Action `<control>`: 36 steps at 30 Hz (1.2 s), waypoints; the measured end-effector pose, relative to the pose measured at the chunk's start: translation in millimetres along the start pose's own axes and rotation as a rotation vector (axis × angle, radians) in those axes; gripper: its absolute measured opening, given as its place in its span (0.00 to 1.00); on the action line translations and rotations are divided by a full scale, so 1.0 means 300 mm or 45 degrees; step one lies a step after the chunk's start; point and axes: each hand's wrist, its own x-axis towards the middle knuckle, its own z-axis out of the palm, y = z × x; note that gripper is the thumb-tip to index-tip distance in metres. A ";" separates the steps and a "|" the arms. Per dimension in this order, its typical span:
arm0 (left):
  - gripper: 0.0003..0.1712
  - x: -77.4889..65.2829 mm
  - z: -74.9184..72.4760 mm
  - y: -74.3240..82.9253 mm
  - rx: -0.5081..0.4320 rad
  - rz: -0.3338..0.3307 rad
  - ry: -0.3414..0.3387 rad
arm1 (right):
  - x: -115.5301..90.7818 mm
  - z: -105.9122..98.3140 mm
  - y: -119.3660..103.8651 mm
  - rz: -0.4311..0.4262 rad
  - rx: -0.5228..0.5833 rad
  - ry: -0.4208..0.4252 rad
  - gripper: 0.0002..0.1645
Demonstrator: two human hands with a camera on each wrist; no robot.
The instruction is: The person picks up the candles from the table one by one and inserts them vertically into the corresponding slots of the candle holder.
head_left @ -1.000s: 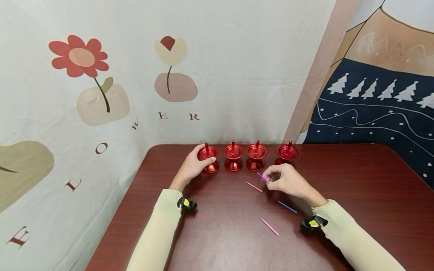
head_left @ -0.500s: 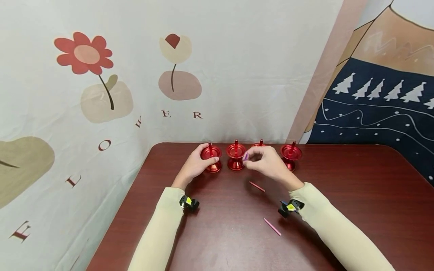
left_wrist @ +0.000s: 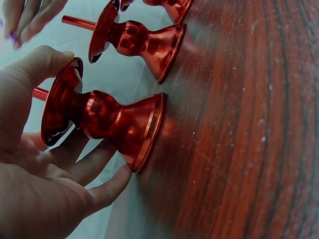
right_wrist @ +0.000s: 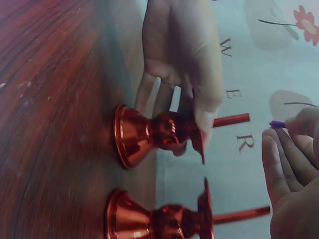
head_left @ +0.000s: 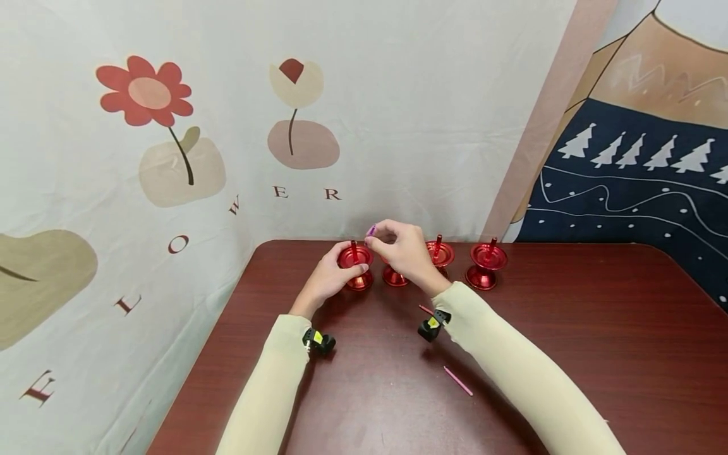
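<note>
A purple stick is off the tabletop, near the peg of the first red stand but apart from it, at about one o'clock in the head view. The right hand, at two o'clock from that stand, pinches the stick between thumb and fingers. The first red stand is upright, a shallow dish on a waisted foot, with the peg rising from its middle. The left hand, at nine o'clock, grips it, thumb on the dish rim and fingers bent round the far side.

Three more stands make a row toward three o'clock: the second red stand, its top covered by the right hand; the third red stand, also partly covered; and the fourth red stand, after a wider gap. A reddish stick lies at four o'clock, partly hidden by the black device on the right wrist. A pink stick lies farther out, between four and five o'clock.

Behind the tabletop is a pale cloth with a red flower at ten o'clock; a dark blue panel with white trees fills the part between two and three o'clock
</note>
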 end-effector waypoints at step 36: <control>0.43 -0.008 -0.005 0.002 -0.032 0.032 -0.004 | 0.066 0.107 -0.022 0.038 -0.275 -0.102 0.07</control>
